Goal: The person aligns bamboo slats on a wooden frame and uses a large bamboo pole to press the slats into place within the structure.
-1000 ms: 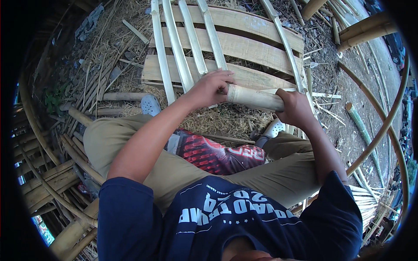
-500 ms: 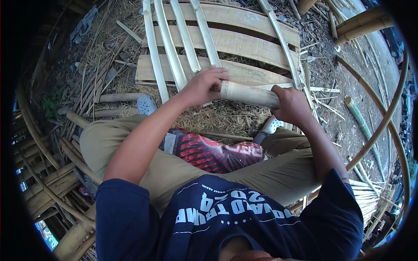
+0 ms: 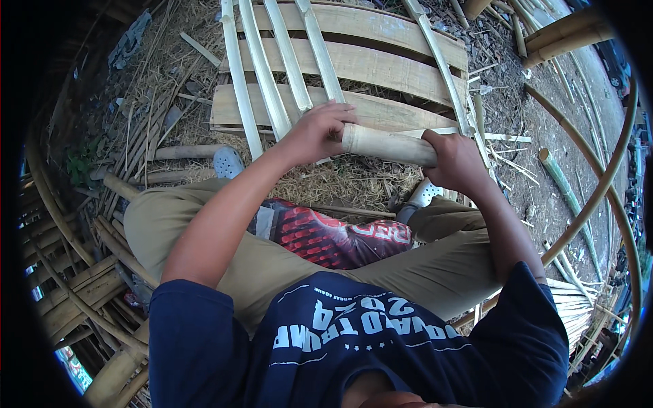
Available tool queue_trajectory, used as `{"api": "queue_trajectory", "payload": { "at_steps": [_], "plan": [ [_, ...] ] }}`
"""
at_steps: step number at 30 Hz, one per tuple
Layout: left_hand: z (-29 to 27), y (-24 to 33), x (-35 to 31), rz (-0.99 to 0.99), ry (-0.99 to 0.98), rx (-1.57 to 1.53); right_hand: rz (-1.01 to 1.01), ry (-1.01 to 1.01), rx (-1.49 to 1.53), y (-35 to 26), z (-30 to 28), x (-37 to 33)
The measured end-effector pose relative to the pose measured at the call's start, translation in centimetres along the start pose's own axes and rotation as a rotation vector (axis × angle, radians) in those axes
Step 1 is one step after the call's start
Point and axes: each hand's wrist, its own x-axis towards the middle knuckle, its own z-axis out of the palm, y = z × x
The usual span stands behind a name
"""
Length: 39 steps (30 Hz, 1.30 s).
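Hands, tube and pallet have all slid slightly left and up in view together since a second ago, with little change among them; a person in a dark shirt sits by a slatted wooden pallet (image 3: 381, 73), gripping a pale bamboo tube (image 3: 388, 145) at the pallet's near edge; the right hand (image 3: 454, 162) is wrapped around the tube's right end; the left hand (image 3: 318, 134) has its fingers bent at the other end, though whether it clasps the tube or merely touches it cannot be told.

The tube's long axis runs left to right, roughly along the pallet's slats, its right end a little nearer the wearer; it lies to the right of the left hand and to the left of the right hand, with both hands close upon it.

Four pale strips (image 3: 266, 78) cross the pallet's left part, just beyond the left hand; another strip (image 3: 437, 58) crosses its right part; a red-and-black printed cloth (image 3: 326, 241) lies between the legs, on the pallet's near side; a greenish bamboo pole (image 3: 568, 187) rests to the pallet's right.
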Motion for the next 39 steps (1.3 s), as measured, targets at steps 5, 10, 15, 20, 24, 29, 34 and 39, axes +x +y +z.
{"api": "queue_trajectory", "payload": {
  "at_steps": [5,10,15,20,24,29,34,39],
  "plan": [
    [0.2,-0.3,0.4,-0.052,-0.008,-0.001,-0.059,0.116,0.047,0.1,0.3,-0.4],
    [0.5,0.2,0.3,-0.178,-0.016,-0.144,0.044,0.065,-0.066,1.9,0.9,0.3],
    [0.0,1.2,0.2,-0.145,-0.002,-0.061,0.081,0.105,-0.063,1.9,-0.4,0.7],
    [0.1,1.7,0.1,-0.104,0.036,0.03,0.079,0.099,-0.111,2.6,-0.5,0.5],
    [-1.2,2.4,0.7,-0.108,-0.104,0.078,0.081,0.113,-0.095,2.9,-0.6,0.2],
    [-2.3,2.8,1.4,-0.144,-0.206,0.073,0.107,0.091,-0.114,3.2,-1.0,0.1],
    [-2.4,2.9,1.4,-0.113,-0.186,0.065,0.096,0.095,-0.115,3.4,-1.0,0.2],
    [-1.7,2.5,0.9,-0.121,-0.208,0.067,0.094,0.082,-0.134,3.3,-1.0,0.2]
  ]
}}
